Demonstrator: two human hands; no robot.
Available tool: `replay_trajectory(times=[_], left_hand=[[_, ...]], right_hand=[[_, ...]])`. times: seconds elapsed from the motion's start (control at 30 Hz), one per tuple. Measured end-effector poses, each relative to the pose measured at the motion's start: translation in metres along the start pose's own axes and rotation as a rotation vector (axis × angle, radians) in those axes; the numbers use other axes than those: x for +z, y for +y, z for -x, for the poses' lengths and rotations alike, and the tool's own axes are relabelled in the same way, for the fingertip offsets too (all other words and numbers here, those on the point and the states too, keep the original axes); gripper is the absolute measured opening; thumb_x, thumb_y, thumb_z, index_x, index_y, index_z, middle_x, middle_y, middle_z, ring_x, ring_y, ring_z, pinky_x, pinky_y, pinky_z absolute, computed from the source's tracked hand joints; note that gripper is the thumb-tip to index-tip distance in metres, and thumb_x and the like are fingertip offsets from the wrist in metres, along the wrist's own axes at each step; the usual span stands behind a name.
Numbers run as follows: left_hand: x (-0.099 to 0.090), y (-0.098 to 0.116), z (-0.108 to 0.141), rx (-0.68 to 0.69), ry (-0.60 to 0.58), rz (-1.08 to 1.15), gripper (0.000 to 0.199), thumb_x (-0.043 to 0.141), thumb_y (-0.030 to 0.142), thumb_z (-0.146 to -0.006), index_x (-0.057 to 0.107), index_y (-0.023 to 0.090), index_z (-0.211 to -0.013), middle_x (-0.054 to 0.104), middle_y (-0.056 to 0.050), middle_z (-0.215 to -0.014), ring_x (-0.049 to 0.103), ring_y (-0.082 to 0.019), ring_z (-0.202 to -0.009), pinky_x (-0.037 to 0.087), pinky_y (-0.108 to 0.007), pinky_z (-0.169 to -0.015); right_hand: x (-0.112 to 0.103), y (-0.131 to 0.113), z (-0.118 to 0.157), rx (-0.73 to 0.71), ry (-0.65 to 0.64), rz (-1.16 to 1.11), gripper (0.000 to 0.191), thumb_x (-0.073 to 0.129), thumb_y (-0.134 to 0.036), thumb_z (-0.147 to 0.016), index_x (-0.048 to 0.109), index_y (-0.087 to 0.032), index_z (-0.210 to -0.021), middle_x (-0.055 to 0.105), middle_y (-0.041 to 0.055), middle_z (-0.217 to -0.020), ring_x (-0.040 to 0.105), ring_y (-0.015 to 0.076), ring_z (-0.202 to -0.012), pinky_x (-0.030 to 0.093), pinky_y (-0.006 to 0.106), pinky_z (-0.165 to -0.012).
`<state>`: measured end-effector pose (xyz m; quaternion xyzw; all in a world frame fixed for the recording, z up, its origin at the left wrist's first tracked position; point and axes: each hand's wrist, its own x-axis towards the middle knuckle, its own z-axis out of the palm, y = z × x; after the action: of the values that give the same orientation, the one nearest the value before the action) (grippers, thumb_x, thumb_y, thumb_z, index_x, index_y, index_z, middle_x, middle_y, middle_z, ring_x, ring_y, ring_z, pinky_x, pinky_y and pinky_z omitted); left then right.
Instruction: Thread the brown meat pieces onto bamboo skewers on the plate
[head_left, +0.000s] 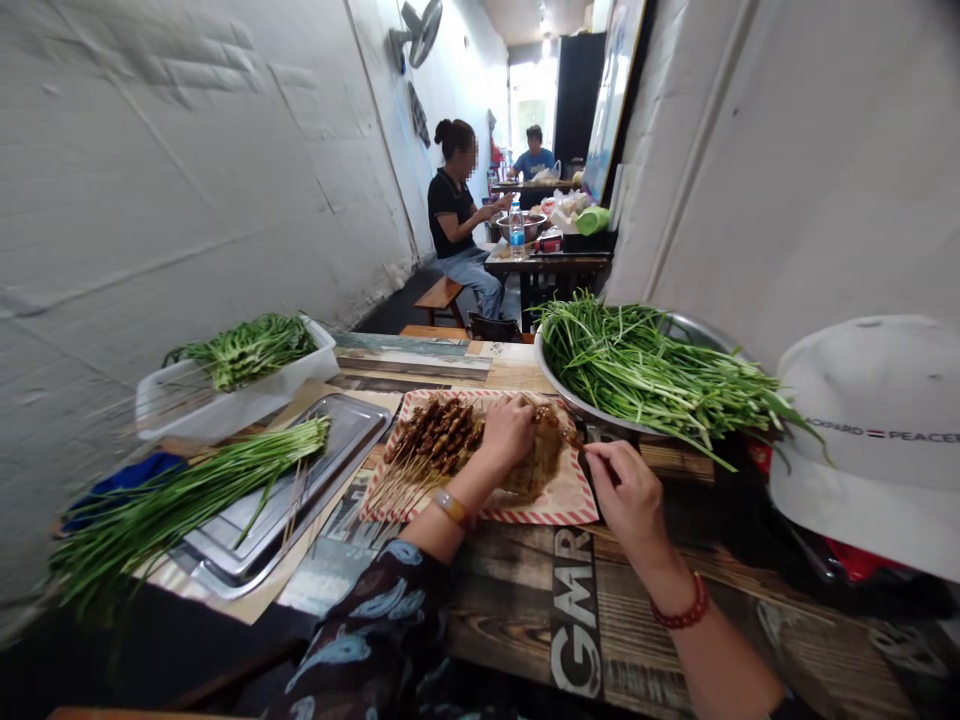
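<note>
Brown meat skewers (439, 435) lie in a pile on a paper-lined tray (570, 500) with a red-and-white striped edge, their sticks pointing toward me at the left. My left hand (510, 432) reaches over the tray just right of the pile. Its fingers are curled closed, and what they grip is hidden behind the hand. At the tray's right edge my right hand (626, 490) pinches the end of another meat skewer (551, 415), which stretches left toward my left fingertips.
Green garlic chives fill a large metal bowl (551, 375) at the right, beside a white cap (862, 440). A chive bundle (247, 465) rests across a metal tray (262, 540). Behind it stands a white plastic bin (300, 375) of greens. Two people sit at tables farther back.
</note>
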<state>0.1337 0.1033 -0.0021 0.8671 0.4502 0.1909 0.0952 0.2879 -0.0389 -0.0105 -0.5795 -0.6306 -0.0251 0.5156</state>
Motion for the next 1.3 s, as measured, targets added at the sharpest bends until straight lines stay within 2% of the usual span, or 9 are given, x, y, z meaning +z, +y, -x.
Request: replay_trajectory(times=[0.07,0.13,0.23,0.3,0.4,0.57,1.0,1.2,1.3], left_hand=[[-0.008,-0.001,0.004,0.007,0.039,0.179,0.018,0.057,0.019,-0.082,0.072,0.016,-0.09,0.067,-0.013,-0.101,0.058,-0.025,-0.094,0.042,-0.039,-0.088],[-0.017,-0.005,0.011,-0.006,0.051,0.475,0.016,0.059,0.022,-0.082,0.072,0.016,-0.09,0.068,-0.009,-0.089,0.06,-0.02,-0.08,0.046,-0.033,-0.077],[-0.029,-0.011,0.026,-0.118,0.033,0.937,0.024,0.064,0.035,-0.081,0.071,0.015,-0.091,0.066,-0.004,-0.073,0.058,-0.015,-0.063,0.046,-0.027,-0.063],[-0.035,-0.014,0.036,-0.224,0.032,1.154,0.033,0.069,0.042,-0.078,0.071,0.014,-0.095,0.065,-0.003,-0.072,0.059,-0.014,-0.061,0.048,-0.026,-0.062],[-0.039,-0.017,0.048,-0.327,0.071,1.343,0.04,0.075,0.041,-0.073,0.068,0.014,-0.101,0.067,-0.003,-0.08,0.061,-0.012,-0.063,0.049,-0.026,-0.063],[-0.038,-0.019,0.053,-0.335,0.128,1.494,0.031,0.08,0.03,-0.067,0.065,0.013,-0.088,0.065,-0.001,-0.074,0.059,-0.009,-0.062,0.047,-0.023,-0.064],[-0.037,-0.029,0.06,-0.412,0.158,1.764,0.031,0.083,0.022,-0.065,0.073,0.012,-0.093,0.067,-0.001,-0.077,0.054,-0.004,-0.059,0.043,-0.016,-0.057],[-0.041,-0.027,0.061,-0.424,0.089,1.845,0.031,0.081,0.025,-0.07,0.07,0.013,-0.096,0.072,-0.007,-0.093,0.068,-0.014,-0.078,0.054,-0.027,-0.075],[-0.041,-0.027,0.061,-0.417,0.102,1.849,0.036,0.081,0.024,-0.069,0.067,0.013,-0.1,0.073,-0.007,-0.092,0.07,-0.015,-0.078,0.055,-0.029,-0.079]], right_hand=[[0.0,-0.001,0.0,0.003,-0.005,-0.002,0.015,0.05,-0.025,-0.097,0.064,-0.021,-0.094,0.066,0.0031,-0.085,0.063,0.0161,-0.08,0.052,0.03,-0.077],[0.0,-0.001,0.0,0.002,-0.005,-0.008,0.015,0.05,-0.025,-0.097,0.064,-0.021,-0.094,0.066,0.0032,-0.086,0.064,0.0159,-0.08,0.052,0.03,-0.077],[0.002,0.0,0.002,-0.008,-0.006,-0.017,0.015,0.049,-0.024,-0.097,0.064,-0.021,-0.094,0.066,0.0031,-0.086,0.064,0.0154,-0.08,0.052,0.029,-0.076],[0.003,0.002,0.003,-0.013,-0.008,-0.016,0.015,0.05,-0.023,-0.096,0.064,-0.021,-0.094,0.066,0.0027,-0.086,0.063,0.0149,-0.08,0.052,0.028,-0.076],[0.005,0.004,0.004,-0.021,-0.018,-0.014,0.014,0.051,-0.022,-0.096,0.064,-0.02,-0.094,0.065,0.0021,-0.085,0.063,0.0142,-0.08,0.051,0.027,-0.076],[0.002,0.004,0.005,-0.03,-0.037,0.013,0.012,0.053,-0.021,-0.095,0.064,-0.02,-0.093,0.065,0.0018,-0.084,0.062,0.0139,-0.078,0.05,0.027,-0.073],[-0.003,0.001,0.005,-0.107,-0.123,0.023,0.013,0.06,-0.013,-0.09,0.069,-0.019,-0.097,0.068,0.0027,-0.086,0.064,0.013,-0.078,0.052,0.025,-0.073],[-0.005,0.0,0.004,-0.093,-0.173,0.028,0.016,0.061,-0.011,-0.088,0.07,-0.019,-0.099,0.068,0.0032,-0.086,0.064,0.0125,-0.076,0.052,0.024,-0.071],[-0.006,0.001,0.005,-0.101,-0.191,0.048,0.016,0.061,-0.011,-0.088,0.07,-0.018,-0.1,0.068,0.0038,-0.087,0.065,0.0128,-0.077,0.053,0.025,-0.071]])
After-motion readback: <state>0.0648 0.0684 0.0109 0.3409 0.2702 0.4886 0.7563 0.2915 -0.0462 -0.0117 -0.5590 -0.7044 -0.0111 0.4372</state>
